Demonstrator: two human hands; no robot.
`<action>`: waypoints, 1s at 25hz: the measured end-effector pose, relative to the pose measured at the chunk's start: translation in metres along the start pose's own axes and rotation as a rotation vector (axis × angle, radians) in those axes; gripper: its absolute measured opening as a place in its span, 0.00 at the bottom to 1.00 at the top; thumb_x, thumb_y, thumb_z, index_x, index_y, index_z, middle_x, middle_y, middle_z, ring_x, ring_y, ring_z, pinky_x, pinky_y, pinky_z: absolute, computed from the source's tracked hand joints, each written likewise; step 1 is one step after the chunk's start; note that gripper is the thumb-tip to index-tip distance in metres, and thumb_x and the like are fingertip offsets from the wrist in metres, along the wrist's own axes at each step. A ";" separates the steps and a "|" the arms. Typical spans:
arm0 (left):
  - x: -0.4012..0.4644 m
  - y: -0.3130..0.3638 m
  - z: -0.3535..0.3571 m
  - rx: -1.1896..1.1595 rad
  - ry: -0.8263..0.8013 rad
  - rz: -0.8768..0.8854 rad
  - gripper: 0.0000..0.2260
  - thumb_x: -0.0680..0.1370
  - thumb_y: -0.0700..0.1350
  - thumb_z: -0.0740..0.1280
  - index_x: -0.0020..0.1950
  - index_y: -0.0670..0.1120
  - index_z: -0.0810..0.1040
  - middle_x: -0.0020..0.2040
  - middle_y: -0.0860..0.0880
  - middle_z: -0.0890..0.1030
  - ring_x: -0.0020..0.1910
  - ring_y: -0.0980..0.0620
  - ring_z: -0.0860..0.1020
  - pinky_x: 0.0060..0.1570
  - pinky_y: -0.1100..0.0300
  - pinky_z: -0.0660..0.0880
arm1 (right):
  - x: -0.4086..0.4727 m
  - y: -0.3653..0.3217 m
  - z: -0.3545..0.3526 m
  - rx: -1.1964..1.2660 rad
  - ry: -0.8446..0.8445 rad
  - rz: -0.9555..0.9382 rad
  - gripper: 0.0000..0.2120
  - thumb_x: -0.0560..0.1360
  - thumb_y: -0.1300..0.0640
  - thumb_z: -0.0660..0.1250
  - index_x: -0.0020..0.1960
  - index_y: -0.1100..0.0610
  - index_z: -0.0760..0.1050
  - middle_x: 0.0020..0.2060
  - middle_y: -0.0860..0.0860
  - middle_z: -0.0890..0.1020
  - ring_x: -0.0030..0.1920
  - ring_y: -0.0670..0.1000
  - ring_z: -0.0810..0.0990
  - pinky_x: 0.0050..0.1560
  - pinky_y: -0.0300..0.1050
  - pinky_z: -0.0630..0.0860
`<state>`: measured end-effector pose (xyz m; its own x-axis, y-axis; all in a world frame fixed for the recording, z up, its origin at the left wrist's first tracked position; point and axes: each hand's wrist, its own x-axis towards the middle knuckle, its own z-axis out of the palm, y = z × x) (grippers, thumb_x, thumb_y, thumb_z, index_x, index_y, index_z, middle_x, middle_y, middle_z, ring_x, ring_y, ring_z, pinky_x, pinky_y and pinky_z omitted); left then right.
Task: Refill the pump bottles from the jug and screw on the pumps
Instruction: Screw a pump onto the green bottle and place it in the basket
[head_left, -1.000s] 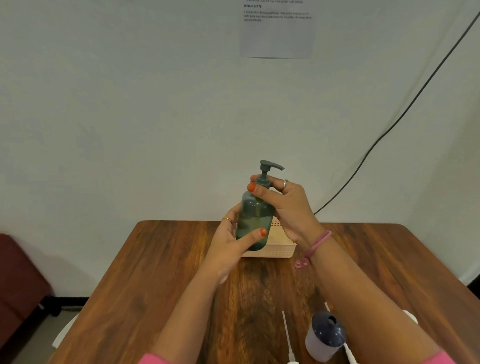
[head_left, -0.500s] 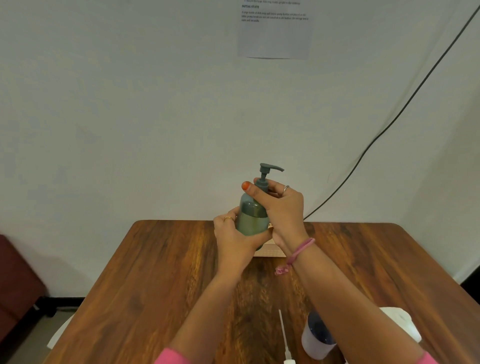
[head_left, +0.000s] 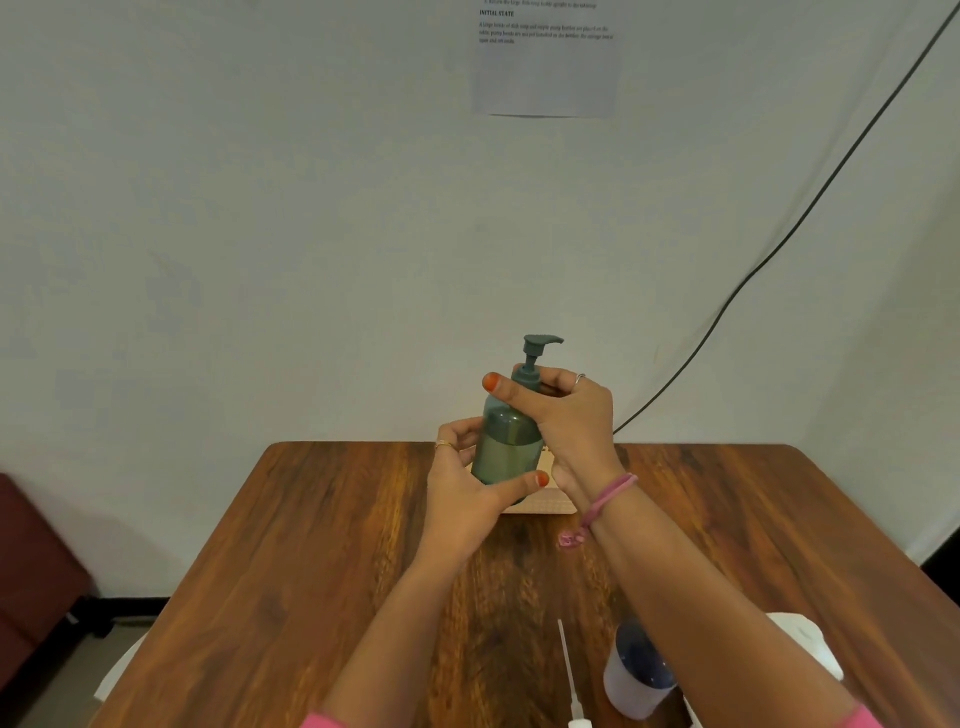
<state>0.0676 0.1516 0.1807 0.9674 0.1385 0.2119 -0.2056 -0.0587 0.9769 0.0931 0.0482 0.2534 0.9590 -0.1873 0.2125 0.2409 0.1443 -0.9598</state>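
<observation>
Above the far end of the wooden table (head_left: 291, 561), a person is holding a green pump bottle (head_left: 506, 447) upright in the air with both hands, and that bottle is serving as the landmark for everything else. Far to the left of the bottle and lower down, a dark red piece of furniture (head_left: 31, 571) is standing on the floor beside the table. Just left of the bottle, the left hand (head_left: 467, 499) is cupping its lower body: the thumb is lying across the front near the base, and the fingers are curling round the far side, a ring showing on one of them. On top of the bottle, its green pump (head_left: 535, 353) is sitting with the spout pointing right. At the bottle's neck, the right hand (head_left: 566, 415) is gripping the pump collar, thumb crossing the front and fingers wrapped round behind. Directly behind the bottle, a beige basket (head_left: 545, 501) is resting on the table, mostly hidden by the hands. Above the bottle, a printed sheet (head_left: 545, 62) is hanging on the wall. Below the bottle, toward the near table edge, a white pump with a long dip tube (head_left: 569, 670) is lying flat, and just right of it a white bottle with a dark top (head_left: 636, 675) is standing, partly covered by the right forearm. Right of the bottle, a pink band (head_left: 605, 501) is circling the right wrist, and a black cable (head_left: 779, 249) is running up the wall. Something white (head_left: 805, 639) is peeking out beyond the right forearm; what it is cannot be told.
</observation>
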 end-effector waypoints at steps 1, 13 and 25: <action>0.000 -0.001 0.001 0.006 0.024 0.003 0.37 0.57 0.51 0.83 0.60 0.57 0.68 0.58 0.54 0.77 0.57 0.57 0.77 0.53 0.60 0.78 | 0.000 0.001 0.001 -0.013 0.025 0.005 0.23 0.49 0.43 0.82 0.40 0.53 0.82 0.35 0.47 0.86 0.38 0.46 0.84 0.36 0.38 0.79; -0.005 0.003 -0.015 -0.054 -0.190 -0.093 0.31 0.58 0.56 0.80 0.58 0.61 0.73 0.57 0.62 0.79 0.60 0.62 0.76 0.54 0.66 0.75 | 0.009 -0.012 -0.035 -0.030 -0.538 0.130 0.20 0.71 0.50 0.68 0.62 0.53 0.78 0.56 0.49 0.83 0.57 0.47 0.80 0.53 0.45 0.79; -0.008 -0.004 -0.004 0.018 -0.184 -0.081 0.33 0.67 0.47 0.78 0.68 0.51 0.69 0.61 0.55 0.78 0.61 0.59 0.75 0.56 0.67 0.75 | -0.004 0.008 -0.028 -0.081 -0.297 -0.011 0.14 0.66 0.47 0.71 0.50 0.50 0.83 0.44 0.45 0.86 0.48 0.44 0.83 0.46 0.36 0.78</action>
<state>0.0605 0.1544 0.1758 0.9917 -0.0395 0.1222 -0.1248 -0.0726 0.9895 0.0870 0.0228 0.2401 0.9609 0.1059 0.2557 0.2501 0.0638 -0.9661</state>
